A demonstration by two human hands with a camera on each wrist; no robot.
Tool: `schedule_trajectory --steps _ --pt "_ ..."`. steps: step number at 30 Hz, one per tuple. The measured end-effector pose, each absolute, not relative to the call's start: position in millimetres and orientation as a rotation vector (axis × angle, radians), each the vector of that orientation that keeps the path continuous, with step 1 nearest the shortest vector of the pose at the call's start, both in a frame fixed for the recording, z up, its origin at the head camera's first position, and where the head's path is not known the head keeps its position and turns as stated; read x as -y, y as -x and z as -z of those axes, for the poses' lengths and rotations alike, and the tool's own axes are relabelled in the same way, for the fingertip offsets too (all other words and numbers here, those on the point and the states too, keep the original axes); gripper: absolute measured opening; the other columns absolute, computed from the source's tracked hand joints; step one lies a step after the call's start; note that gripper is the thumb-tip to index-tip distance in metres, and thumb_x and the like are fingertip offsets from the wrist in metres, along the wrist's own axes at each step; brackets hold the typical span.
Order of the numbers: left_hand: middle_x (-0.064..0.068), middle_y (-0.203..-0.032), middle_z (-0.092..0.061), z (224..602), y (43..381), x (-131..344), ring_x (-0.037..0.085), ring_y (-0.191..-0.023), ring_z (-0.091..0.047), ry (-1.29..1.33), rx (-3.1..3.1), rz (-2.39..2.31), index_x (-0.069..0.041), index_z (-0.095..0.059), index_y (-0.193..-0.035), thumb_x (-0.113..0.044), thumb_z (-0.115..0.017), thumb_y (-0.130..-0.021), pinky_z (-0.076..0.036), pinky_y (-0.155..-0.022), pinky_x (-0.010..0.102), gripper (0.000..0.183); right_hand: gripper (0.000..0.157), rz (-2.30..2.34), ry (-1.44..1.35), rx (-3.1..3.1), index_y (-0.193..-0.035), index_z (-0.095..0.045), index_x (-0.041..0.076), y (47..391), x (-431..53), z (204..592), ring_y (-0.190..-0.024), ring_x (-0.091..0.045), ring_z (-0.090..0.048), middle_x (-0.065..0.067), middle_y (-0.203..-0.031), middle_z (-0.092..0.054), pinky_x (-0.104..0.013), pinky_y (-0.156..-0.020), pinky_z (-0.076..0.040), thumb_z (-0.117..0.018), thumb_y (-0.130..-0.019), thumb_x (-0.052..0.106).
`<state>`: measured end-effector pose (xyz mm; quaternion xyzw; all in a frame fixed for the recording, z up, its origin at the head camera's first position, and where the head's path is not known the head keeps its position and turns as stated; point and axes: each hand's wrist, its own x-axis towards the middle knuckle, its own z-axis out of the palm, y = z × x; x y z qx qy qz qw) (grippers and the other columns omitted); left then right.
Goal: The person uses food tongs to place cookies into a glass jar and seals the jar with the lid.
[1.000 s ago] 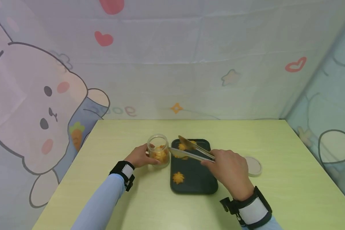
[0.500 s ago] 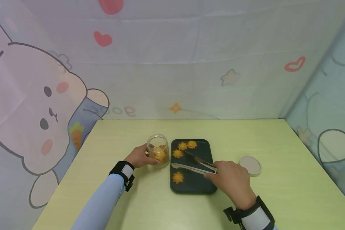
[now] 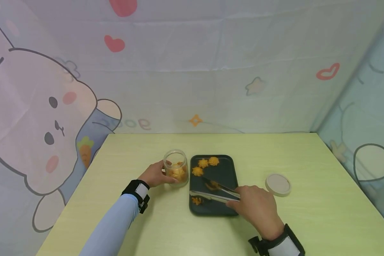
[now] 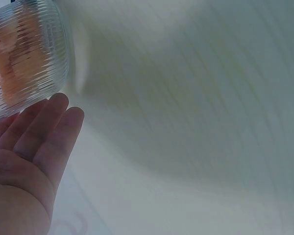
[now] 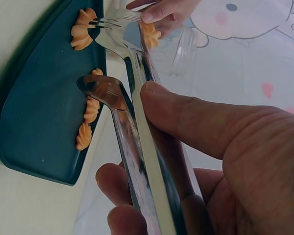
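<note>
My left hand (image 3: 156, 174) grips a ribbed glass jar (image 3: 183, 180), thumb in front and fingers around its far side. Yellow-orange cookies show inside the jar. My right hand (image 3: 257, 209) holds metal food tongs (image 3: 216, 196) over a dark rectangular tray (image 3: 228, 170). In the right wrist view the tongs' arms stand apart, and the forked tip (image 5: 110, 24) reaches the lone flower-shaped cookie (image 5: 82, 32). That near cookie is partly covered by the tongs in the head view. Three more cookies (image 3: 203, 163) sit toward the tray's back left corner.
A round pale lid (image 3: 278, 184) lies on the light wooden table (image 3: 323, 170), right of the tray. The jar stands close to the tray's left edge. Behind the table hangs a printed cloth (image 3: 224, 89) with a cartoon rabbit and hearts.
The tongs have come from beside the jar and over the back cookies toward the near cookie on the tray. The left hand and jar have stayed in place.
</note>
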<state>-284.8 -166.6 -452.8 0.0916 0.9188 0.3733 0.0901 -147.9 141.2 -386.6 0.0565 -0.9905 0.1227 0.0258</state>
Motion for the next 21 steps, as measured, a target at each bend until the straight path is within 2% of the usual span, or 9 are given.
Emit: schedule_trajectory --steps 11,21 --pt "0.017 -0.12 -0.066 453.8 285.2 167.2 0.028 -0.105 -0.06 -0.27 -2.725 -1.12 -0.008 -0.056 -0.123 -0.033 -0.086 -0.064 -0.053 -0.086 0.047 0.071 0.043 -0.351 -0.173 3.135 -0.097 -0.075 0.013 145.8 -138.3 391.9 -0.057 -0.018 -0.058 -0.006 -0.074 -0.072 -0.035 -0.043 -0.043 -0.077 -0.069 0.046" --pt "0.016 -0.12 -0.065 453.9 285.0 167.3 0.028 -0.105 -0.06 -0.27 -2.733 -1.116 -0.008 -0.056 -0.123 -0.033 -0.086 -0.065 -0.053 -0.086 0.046 0.071 0.037 -0.337 -0.212 3.106 -0.092 -0.076 0.016 144.2 -136.0 393.2 -0.055 -0.017 -0.057 -0.004 -0.072 -0.072 -0.034 -0.043 -0.043 -0.08 -0.067 0.043"
